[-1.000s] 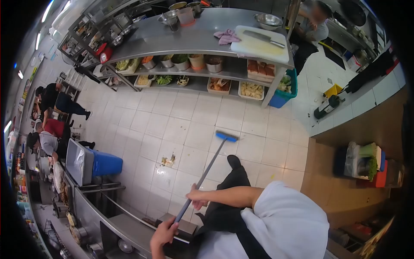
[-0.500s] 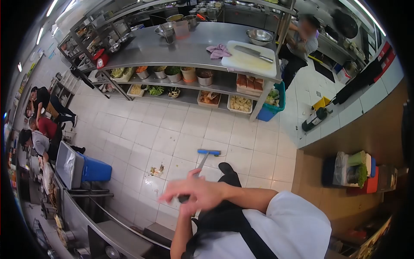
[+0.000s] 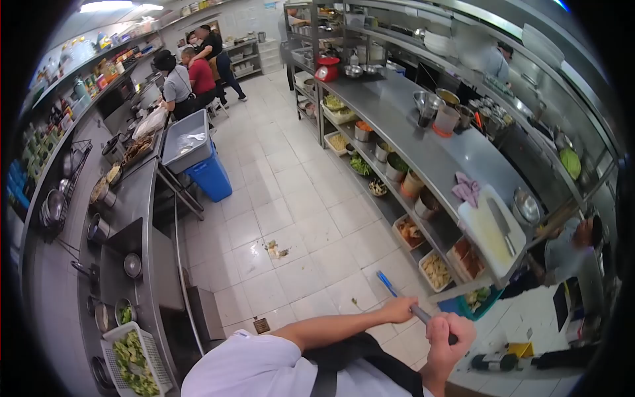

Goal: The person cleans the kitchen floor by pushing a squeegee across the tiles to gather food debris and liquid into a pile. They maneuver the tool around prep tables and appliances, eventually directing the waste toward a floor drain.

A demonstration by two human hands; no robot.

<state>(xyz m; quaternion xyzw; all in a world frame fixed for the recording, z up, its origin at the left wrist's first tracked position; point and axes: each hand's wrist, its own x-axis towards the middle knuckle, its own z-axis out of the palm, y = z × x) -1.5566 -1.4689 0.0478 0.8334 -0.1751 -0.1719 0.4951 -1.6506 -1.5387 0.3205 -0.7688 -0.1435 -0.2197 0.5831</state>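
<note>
A long-handled tool with a blue head [image 3: 387, 283] reaches down to the tiled floor. My left hand [image 3: 400, 309] is closed around its grey shaft. Nearer the end of the handle, my right hand [image 3: 450, 341] grips it with the thumb along the top. Food scraps [image 3: 276, 250] lie on a wet patch of floor, left of the blue head and apart from it. A smaller scrap [image 3: 354, 301] lies closer to the head.
A steel prep table [image 3: 397, 126] with food containers on its lower shelves runs along the right. At the left are a steel counter [image 3: 142, 198], a blue bin [image 3: 210, 175] and several people [image 3: 198, 73]. Another person [image 3: 572, 248] stands at the right.
The view has swung left, bringing more of the left counter into sight. My hands and the tool now appear farther right, and my right hand has closed around the handle's end.
</note>
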